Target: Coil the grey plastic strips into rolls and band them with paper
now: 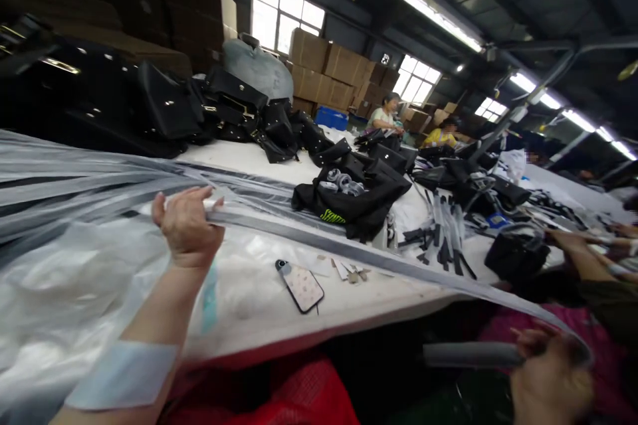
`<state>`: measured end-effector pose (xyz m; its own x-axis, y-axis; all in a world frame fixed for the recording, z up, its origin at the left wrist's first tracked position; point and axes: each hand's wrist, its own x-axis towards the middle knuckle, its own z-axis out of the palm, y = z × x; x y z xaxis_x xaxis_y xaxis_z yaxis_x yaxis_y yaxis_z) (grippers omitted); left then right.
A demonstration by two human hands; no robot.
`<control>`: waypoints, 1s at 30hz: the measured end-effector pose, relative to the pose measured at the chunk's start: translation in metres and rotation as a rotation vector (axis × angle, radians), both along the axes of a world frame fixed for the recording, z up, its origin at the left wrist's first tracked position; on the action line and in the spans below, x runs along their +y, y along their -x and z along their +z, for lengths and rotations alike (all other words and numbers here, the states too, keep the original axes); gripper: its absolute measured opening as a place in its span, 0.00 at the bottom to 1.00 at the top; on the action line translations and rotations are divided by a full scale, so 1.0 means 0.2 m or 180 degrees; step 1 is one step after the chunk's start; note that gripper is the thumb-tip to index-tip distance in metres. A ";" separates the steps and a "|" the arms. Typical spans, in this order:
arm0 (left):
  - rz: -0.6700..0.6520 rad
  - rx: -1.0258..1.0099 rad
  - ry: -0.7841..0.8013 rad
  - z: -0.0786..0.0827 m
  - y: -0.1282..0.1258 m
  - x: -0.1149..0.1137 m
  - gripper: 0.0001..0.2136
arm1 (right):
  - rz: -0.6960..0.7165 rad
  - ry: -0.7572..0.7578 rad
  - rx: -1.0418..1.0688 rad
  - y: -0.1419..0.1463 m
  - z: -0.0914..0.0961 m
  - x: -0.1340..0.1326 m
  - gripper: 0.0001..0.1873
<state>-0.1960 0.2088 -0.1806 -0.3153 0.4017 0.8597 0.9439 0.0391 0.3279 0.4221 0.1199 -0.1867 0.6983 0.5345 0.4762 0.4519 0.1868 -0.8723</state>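
My left hand (187,226) is raised over the white table (259,319), fingers closed on a long grey strap (359,254) where it leaves a bundle of grey straps (74,179) at the left. The strap runs taut, down to the right, to my right hand (548,378) at the lower right. That hand is blurred and closed around the strap's end, with a grey rolled piece (468,354) sticking out to its left. A phone (300,285) in a patterned case lies on the table below the strap.
Clear plastic sheeting (60,292) covers the table's left. Black bags (149,106) are piled at the back; a black garment (353,202) and black strap pieces (443,239) lie mid-table. Another person's arm (578,255) reaches in at right. Two people sit far back near cardboard boxes (323,73).
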 end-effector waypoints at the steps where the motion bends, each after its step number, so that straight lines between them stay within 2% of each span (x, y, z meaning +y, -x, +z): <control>1: -0.0076 0.0011 0.0140 0.00 0.01 0.01 0.11 | -0.0321 0.0253 0.0210 -0.09 -0.07 -0.01 0.12; 3: -0.0412 0.0058 0.0491 0.02 -0.02 0.01 0.10 | -0.0546 0.1348 0.0316 -0.22 -0.22 -0.05 0.13; 5: -0.0829 0.0314 0.0840 0.04 -0.16 -0.02 0.10 | -0.0390 0.2304 0.0088 -0.22 -0.34 -0.09 0.15; 6: -0.1051 0.0558 0.0994 0.06 -0.27 -0.06 0.11 | -0.0309 0.2340 -0.0098 -0.16 -0.37 -0.11 0.19; 7: -0.1266 0.0860 0.1115 0.06 -0.40 -0.11 0.10 | -0.0062 0.2181 -0.0266 -0.07 -0.39 -0.11 0.24; 9: -0.2062 0.1376 0.1429 0.06 -0.69 -0.25 0.09 | 0.0751 0.1741 -0.0259 0.19 -0.38 -0.11 0.30; 11: -0.2781 0.1711 0.1902 0.03 -0.97 -0.38 0.05 | 0.1978 0.1536 0.0009 0.48 -0.33 -0.09 0.27; 12: -0.2998 0.1820 0.2008 0.01 -1.07 -0.44 0.04 | 0.2674 0.1588 0.0087 0.61 -0.30 -0.08 0.27; 14: -0.3241 0.1842 0.2078 -0.04 -1.22 -0.51 0.04 | 0.3729 0.1773 0.0309 0.80 -0.25 -0.08 0.26; 16: -0.3212 0.1782 0.2140 -0.08 -1.26 -0.53 0.04 | 0.4313 0.1990 0.0400 0.87 -0.23 -0.10 0.32; 17: -0.3148 0.1777 0.2191 -0.09 -1.25 -0.53 0.04 | 0.4361 0.2155 0.0339 0.87 -0.22 -0.11 0.35; 18: -0.3086 0.1805 0.2246 -0.10 -1.24 -0.52 0.04 | 0.4226 0.2344 0.0157 0.86 -0.21 -0.12 0.37; 20: -0.3061 0.1914 0.2357 -0.12 -1.20 -0.52 0.03 | 0.3515 0.2572 -0.0483 0.82 -0.17 -0.13 0.34; 22: -0.3180 0.1960 0.2491 -0.14 -1.21 -0.54 0.02 | 0.2817 0.2278 -0.1030 0.79 -0.12 -0.15 0.26; 23: -0.3261 0.1950 0.2562 -0.15 -1.22 -0.55 0.02 | 0.2739 0.2016 -0.1170 0.80 -0.10 -0.16 0.21; 24: -0.3343 0.1917 0.2617 -0.16 -1.24 -0.57 0.02 | 0.2891 0.1812 -0.1182 0.81 -0.09 -0.17 0.19; 26: -0.3524 0.1821 0.2709 -0.17 -1.29 -0.59 0.03 | 0.3657 0.1770 -0.0875 0.85 -0.11 -0.20 0.21; 28: -0.3700 0.1724 0.2832 -0.16 -1.31 -0.59 0.03 | 0.4392 0.2193 -0.0301 0.87 -0.18 -0.22 0.23; 30: -0.3794 0.1526 0.3051 -0.14 -1.27 -0.57 0.03 | 0.4703 0.2728 0.0253 0.85 -0.25 -0.23 0.24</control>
<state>0.0590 0.0949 -0.2082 0.7697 0.6333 0.0803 0.5884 -0.7527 0.2954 0.2514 0.0740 -0.2363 -0.5815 0.7644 -0.2784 0.2917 -0.1235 -0.9485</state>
